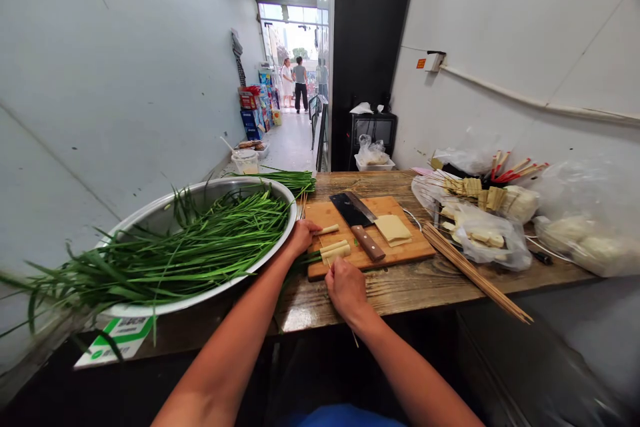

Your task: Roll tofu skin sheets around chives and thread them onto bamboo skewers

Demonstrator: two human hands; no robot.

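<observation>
My left hand (301,235) is closed at the left end of a pale tofu-skin roll (328,229) on the wooden cutting board (415,250). In my right hand (346,287), closed at the board's front edge, is a thin wooden skewer (355,339) whose tail pokes out below the fist. Its tip is hard to make out, close to two more rolls (335,251) lying side by side. Green stalks stick out of these rolls to the left. A cleaver (369,243) lies across the board, beside a stack of square tofu sheets (393,229).
Left of the board, a large metal basin (235,283) holds long green chives (215,233), some hanging over its rim. Loose bamboo skewers (475,270) jut past the table's front edge at right. Behind them are plastic bags (515,247) and skewered food (470,187).
</observation>
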